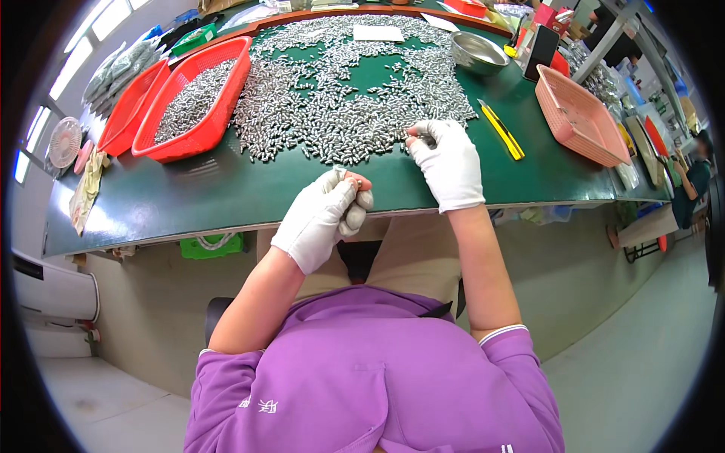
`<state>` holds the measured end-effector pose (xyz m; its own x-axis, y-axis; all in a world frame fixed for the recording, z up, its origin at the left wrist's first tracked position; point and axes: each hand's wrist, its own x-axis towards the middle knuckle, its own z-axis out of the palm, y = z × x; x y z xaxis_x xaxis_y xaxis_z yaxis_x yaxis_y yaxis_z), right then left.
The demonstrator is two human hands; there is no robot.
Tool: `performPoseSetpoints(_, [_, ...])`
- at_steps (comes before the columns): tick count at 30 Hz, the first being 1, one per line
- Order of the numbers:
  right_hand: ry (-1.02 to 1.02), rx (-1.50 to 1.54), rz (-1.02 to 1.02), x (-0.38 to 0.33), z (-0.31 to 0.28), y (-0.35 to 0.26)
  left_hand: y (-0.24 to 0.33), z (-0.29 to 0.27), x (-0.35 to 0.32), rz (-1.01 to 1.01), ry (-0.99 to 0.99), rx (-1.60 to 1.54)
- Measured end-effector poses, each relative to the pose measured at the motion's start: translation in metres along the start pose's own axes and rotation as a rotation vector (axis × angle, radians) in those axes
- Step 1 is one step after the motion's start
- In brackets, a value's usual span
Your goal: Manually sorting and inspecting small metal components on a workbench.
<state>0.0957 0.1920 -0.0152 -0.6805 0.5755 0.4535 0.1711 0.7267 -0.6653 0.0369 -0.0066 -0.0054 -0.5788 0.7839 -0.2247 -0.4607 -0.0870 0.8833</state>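
closely pinched, the thumb and forefinger of the person's left hand (319, 215) meet just above the table's near edge, and a small metal piece (359, 183) seems to be caught between their tips, though little of it shows. the right hand (451, 167) is at the near right edge of the pile, fingers curled toward the thumb with a narrow gap; whether anything lies inside that curl, one cannot tell. both hands wear white gloves, with some fingertips bare.

the pieces look short, rounded and shiny, so each is likely light, hard and rather slippery, apt to roll and not easily broken. a hold around the middle of the barrel, with bare fingertips, would probably be surer than one on a rounded end or through cloth.

beyond the hands, the pile of metal pieces (340, 124) spreads across the green table (226, 189). left of it stands a red basket (198, 143) with more pieces, another red basket just beside that. to the right are a yellow cutter (501, 130), a metal bowl (479, 54) and a pink basket (574, 141).
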Motion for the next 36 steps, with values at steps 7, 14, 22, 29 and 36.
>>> performPoseSetpoints(7, [-0.073,-0.254,-0.069,0.002,-0.001,0.004,-0.001,-0.002,-0.001,0.048,-0.021,-0.007])
performPoseSetpoints(14, [-0.196,-0.157,-0.132,0.003,-0.002,-0.002,-0.003,-0.003,0.0,0.036,-0.026,-0.034])
performPoseSetpoints(22, [-0.217,-0.248,-0.157,0.004,0.002,-0.001,-0.002,-0.004,0.004,-0.019,-0.049,-0.215])
performPoseSetpoints(29, [-0.157,-0.08,-0.201,0.001,0.004,-0.003,-0.001,-0.005,0.005,-0.012,-0.064,-0.182])
performPoseSetpoints(36, [-0.253,-0.086,-0.317,-0.005,0.005,-0.015,-0.007,-0.008,0.004,0.052,-0.053,-0.266])
